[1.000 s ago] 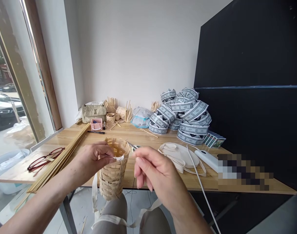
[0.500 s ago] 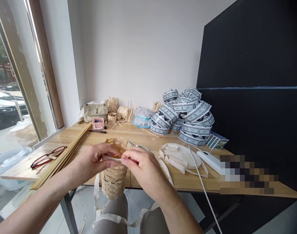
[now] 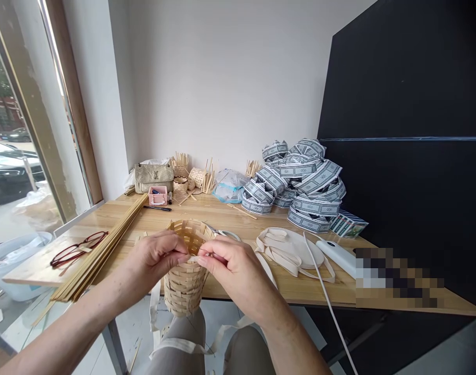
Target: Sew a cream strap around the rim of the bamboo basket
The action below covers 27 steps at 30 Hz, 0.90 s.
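Note:
A woven bamboo basket (image 3: 183, 291) stands upright above my lap at the table's front edge, its open mouth facing up. My left hand (image 3: 163, 254) pinches the pale cotton tape (image 3: 155, 312) against the near rim. Close beside it, the fingertips of my right hand (image 3: 228, 256) are closed on the same tape at the rim. Something thin and dark shows by the right fingertips, too small to name. The tape's loose length hangs left of the basket and loops across my lap. Both hands cover part of the rim.
Scissors (image 3: 228, 234) lie behind the basket. Right of them is a coil of cotton tape (image 3: 284, 250). Bamboo strips (image 3: 105, 250) and red glasses (image 3: 79, 249) lie left. Rolls of patterned ribbon (image 3: 312, 187), a handbag (image 3: 154, 178) and a pink box (image 3: 158, 196) stand behind.
My hands have drawn closer together at the rim, the left shifting slightly right. The stretch of tape visible between them is shorter. The basket stays in about the same place.

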Each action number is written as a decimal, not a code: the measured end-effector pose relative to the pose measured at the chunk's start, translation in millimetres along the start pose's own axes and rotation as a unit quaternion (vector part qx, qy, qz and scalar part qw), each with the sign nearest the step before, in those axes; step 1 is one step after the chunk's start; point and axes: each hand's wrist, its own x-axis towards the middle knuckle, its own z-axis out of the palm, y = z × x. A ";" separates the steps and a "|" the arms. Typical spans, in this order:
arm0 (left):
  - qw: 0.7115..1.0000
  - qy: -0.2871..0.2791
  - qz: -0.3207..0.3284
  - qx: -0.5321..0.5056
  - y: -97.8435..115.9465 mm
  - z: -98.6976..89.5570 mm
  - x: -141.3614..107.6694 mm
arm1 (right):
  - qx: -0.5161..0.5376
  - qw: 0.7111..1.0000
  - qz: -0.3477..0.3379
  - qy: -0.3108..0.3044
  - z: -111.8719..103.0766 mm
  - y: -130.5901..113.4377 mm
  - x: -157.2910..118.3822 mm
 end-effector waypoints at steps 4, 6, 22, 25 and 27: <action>0.996 -0.016 0.027 0.083 3.1 -5.0 -2.0 | -0.019 1.000 0.001 0.011 0.8 -0.9 -1.7; 0.982 0.012 0.044 0.181 11.3 -8.1 -3.6 | -0.024 1.000 0.003 0.016 1.1 -1.3 -3.2; 0.967 -0.035 -0.183 -0.176 10.3 0.2 -12.5 | -0.009 0.999 -0.020 0.030 4.1 -1.5 -4.7; 0.973 0.004 -0.154 -0.173 13.6 2.9 -12.2 | -0.016 0.999 -0.014 0.027 4.5 -1.6 -5.4; 0.976 0.027 -0.144 -0.162 14.5 5.4 -11.8 | -0.019 0.999 -0.015 0.026 4.8 -2.2 -5.8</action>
